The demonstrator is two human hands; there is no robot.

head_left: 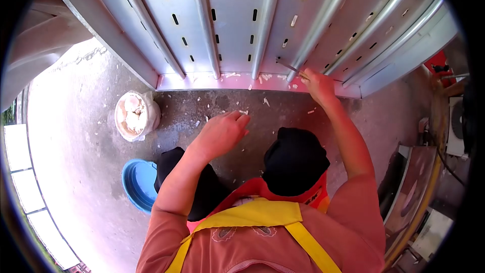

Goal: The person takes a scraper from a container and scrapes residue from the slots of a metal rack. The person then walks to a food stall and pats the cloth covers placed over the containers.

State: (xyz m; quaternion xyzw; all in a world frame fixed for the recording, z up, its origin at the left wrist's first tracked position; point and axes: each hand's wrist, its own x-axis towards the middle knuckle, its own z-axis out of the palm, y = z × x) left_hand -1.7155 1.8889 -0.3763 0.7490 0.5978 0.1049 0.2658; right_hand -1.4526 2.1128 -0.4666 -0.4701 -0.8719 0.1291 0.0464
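My right hand (319,87) is closed round the handle of a thin metal tool (290,65) with a small dark tip. That tip is at a slotted metal panel (235,30), between two of its tubes. Some slots are dark and open; others on the right hold pale material. My left hand (221,132) hovers over the ground in front of my knees, its fingers curled in. Whether it holds anything is hidden. A pale strip (244,112) shows beside its fingertips. Pale scraps (265,77) lie along the panel's lower ledge.
A white bucket (154,114) holding pale lumps stands at left on the concrete. Nearer me is a blue basin (136,184). More pale bits are scattered on the floor. At the right edge are a leaning board (411,184) and a boxy unit with a fan (457,124).
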